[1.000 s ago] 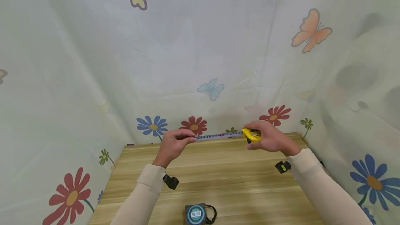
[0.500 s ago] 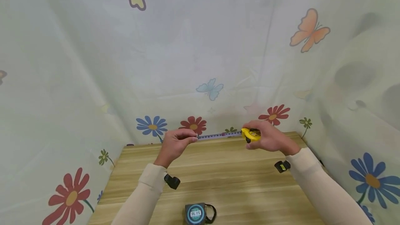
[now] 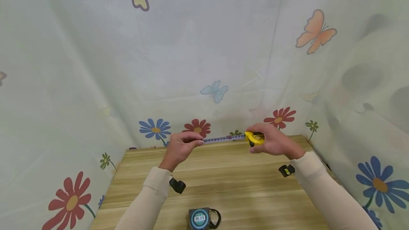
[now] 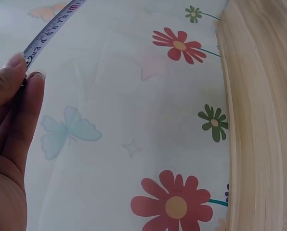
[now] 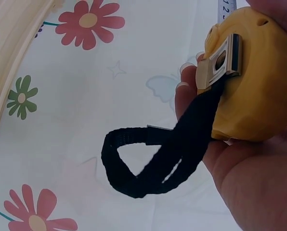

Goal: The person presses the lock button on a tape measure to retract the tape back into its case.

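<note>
A yellow tape measure (image 3: 255, 138) is gripped in my right hand (image 3: 274, 140), above the far part of the table. From its case the marked blade (image 3: 223, 138) runs out to the left. My left hand (image 3: 180, 148) pinches the blade's free end between thumb and fingers, as the left wrist view also shows on the blade (image 4: 49, 31). In the right wrist view the yellow case (image 5: 259, 82) has a metal belt clip (image 5: 220, 62), and a black wrist strap (image 5: 167, 154) hangs from it.
A second tape measure (image 3: 199, 218), dark grey with a blue ring and a black loop, lies on the wooden table (image 3: 230, 187) near the front. A flower-and-butterfly printed curtain (image 3: 179, 52) encloses the back and both sides.
Both hands keep hold of the tape. The left hand has shifted slightly right and the right hand slightly left, so the stretch of blade between them looks a little shorter.
</note>
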The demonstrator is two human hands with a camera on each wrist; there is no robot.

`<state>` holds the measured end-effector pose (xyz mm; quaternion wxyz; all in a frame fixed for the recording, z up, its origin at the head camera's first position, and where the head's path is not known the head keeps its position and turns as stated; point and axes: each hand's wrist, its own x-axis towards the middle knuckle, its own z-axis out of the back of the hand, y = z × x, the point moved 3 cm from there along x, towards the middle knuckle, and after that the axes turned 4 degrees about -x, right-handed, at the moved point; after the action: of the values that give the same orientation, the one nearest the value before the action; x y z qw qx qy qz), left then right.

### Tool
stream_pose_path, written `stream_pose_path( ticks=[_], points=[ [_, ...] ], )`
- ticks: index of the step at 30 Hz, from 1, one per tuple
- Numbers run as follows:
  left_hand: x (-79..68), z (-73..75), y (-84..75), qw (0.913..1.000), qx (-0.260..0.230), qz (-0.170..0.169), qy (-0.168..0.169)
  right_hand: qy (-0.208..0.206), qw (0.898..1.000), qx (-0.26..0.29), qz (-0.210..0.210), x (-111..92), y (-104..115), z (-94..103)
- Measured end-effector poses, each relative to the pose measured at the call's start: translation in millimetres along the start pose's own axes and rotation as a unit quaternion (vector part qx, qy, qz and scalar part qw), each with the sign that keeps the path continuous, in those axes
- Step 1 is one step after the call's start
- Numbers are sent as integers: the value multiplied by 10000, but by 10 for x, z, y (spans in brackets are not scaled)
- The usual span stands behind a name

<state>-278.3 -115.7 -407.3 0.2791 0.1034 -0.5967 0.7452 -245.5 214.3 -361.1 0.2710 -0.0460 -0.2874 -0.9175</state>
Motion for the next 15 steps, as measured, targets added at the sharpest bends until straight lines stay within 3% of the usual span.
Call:
stream_pose_path(
  ticks=[15],
  points=[
    [0,-42,-26,9999,-85,-99,56,-30,9999,-48,115,8,34,-20]
  ],
)
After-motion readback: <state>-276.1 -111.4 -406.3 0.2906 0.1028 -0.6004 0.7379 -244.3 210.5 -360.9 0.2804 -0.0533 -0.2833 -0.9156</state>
